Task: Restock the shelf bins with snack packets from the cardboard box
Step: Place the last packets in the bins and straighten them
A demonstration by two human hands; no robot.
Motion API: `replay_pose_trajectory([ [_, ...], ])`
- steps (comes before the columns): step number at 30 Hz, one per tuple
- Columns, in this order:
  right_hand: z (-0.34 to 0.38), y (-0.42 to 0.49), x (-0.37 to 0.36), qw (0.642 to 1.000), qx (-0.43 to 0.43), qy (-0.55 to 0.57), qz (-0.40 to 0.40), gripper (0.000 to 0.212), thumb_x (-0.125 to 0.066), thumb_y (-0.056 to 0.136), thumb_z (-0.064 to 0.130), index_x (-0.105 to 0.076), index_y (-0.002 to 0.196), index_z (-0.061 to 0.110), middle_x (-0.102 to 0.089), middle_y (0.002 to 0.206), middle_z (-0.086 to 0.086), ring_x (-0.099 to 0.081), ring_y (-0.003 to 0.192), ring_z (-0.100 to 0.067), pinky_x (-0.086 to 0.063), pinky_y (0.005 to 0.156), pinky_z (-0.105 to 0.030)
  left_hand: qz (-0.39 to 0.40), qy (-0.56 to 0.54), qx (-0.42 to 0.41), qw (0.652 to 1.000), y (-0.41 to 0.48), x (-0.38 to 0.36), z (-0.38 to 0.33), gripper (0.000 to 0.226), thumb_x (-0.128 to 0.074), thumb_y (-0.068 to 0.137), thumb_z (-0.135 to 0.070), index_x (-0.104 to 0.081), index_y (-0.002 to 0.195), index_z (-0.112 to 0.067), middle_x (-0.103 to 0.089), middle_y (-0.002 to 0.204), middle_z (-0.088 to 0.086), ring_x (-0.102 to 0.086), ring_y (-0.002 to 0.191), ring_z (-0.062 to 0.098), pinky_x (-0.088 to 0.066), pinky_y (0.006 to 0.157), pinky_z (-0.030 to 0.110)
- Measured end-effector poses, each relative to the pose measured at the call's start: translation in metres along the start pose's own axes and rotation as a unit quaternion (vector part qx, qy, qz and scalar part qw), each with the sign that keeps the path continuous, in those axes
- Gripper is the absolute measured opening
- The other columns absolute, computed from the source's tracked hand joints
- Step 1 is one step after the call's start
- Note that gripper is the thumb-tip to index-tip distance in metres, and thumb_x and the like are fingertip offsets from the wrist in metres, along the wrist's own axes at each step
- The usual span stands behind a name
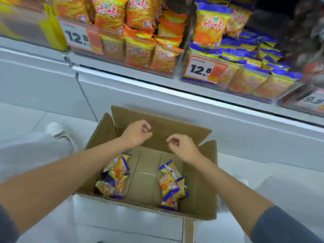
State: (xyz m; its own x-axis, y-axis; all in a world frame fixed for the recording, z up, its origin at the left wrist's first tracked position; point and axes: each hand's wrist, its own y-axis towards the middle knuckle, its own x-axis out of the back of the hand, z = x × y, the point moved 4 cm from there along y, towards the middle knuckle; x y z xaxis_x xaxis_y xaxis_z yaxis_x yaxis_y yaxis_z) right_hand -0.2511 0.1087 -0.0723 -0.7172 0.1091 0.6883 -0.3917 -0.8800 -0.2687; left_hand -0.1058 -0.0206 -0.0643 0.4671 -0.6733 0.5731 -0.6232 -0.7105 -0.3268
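An open cardboard box [198, 195] stands on the floor below the shelf. Blue-edged snack packets lie in it in two small heaps, one at the left [114, 178] and one at the right [171, 185]. My left hand [138, 132] hovers over the box's far side with its fingers curled and nothing in it. My right hand [182, 146] hangs beside it, likewise curled and holding nothing. Above, a clear shelf bin [249, 79] holds blue-edged packets, and the bin to its left [140, 50] holds orange-edged ones.
Price tags reading 12.8 [201, 70] hang on the bin fronts. A white shelf base [157, 106] runs under the bins. My white shoe [56, 128] and light trouser leg are left of the box. Another bin with a 9.9 tag [313, 100] sits far right.
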Motion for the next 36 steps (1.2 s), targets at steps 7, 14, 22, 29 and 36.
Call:
replay_pose_trajectory([
  [7,-0.119,-0.007,-0.11,0.918,-0.206,-0.199,0.274,0.065,-0.058,0.093,0.046,-0.036,0.144,0.012,-0.057,0.132,-0.014,-0.052,0.123,-0.034,-0.042,0.094,-0.034,0.099,0.057,0.075,0.991,-0.003,-0.045,0.082,0.02,-0.059,0.088,0.0,-0.055,0.092,-0.02,-0.05,0.076,-0.008,-0.046,0.065,0.0,-0.04,0.058,0.004],
  [14,-0.111,-0.009,-0.121,0.945,-0.235,0.169,0.155,0.057,-0.075,0.082,0.005,-0.039,0.127,0.011,-0.057,0.1,-0.011,-0.061,0.066,-0.01,-0.049,0.06,-0.019,0.124,-0.072,0.197,0.97,-0.015,-0.062,0.105,0.033,-0.067,0.088,-0.029,-0.046,0.11,-0.016,-0.053,0.093,-0.006,-0.052,0.096,0.018,-0.044,0.082,0.028],
  [22,-0.087,0.024,-0.102,0.936,-0.189,0.269,0.127,0.056,-0.072,0.079,-0.003,-0.051,0.124,0.023,-0.063,0.112,-0.01,-0.061,0.101,-0.018,-0.049,0.091,-0.027,0.122,-0.258,0.298,0.911,-0.021,-0.075,0.112,0.04,-0.072,0.087,-0.024,-0.055,0.121,-0.014,-0.069,0.115,0.004,-0.067,0.095,0.014,-0.053,0.078,0.03],
  [29,-0.164,0.017,-0.124,0.946,-0.182,-0.213,0.163,0.075,-0.075,0.078,0.043,-0.043,0.139,0.015,-0.051,0.128,-0.013,-0.051,0.118,-0.03,-0.043,0.096,-0.034,0.097,-0.223,0.307,0.92,-0.018,-0.071,0.135,0.045,-0.073,0.086,-0.027,-0.054,0.125,-0.014,-0.065,0.118,0.004,-0.061,0.108,0.021,-0.047,0.086,0.035],
  [36,-0.13,0.036,-0.121,0.952,-0.259,0.143,0.08,0.043,-0.078,0.078,0.012,-0.043,0.104,0.016,-0.065,0.109,-0.012,-0.061,0.089,-0.022,-0.047,0.08,-0.035,0.061,-0.242,0.3,0.921,-0.015,-0.063,0.134,0.05,-0.07,0.088,-0.027,-0.049,0.132,-0.016,-0.06,0.125,0.001,-0.055,0.105,0.016,-0.042,0.082,0.031],
])
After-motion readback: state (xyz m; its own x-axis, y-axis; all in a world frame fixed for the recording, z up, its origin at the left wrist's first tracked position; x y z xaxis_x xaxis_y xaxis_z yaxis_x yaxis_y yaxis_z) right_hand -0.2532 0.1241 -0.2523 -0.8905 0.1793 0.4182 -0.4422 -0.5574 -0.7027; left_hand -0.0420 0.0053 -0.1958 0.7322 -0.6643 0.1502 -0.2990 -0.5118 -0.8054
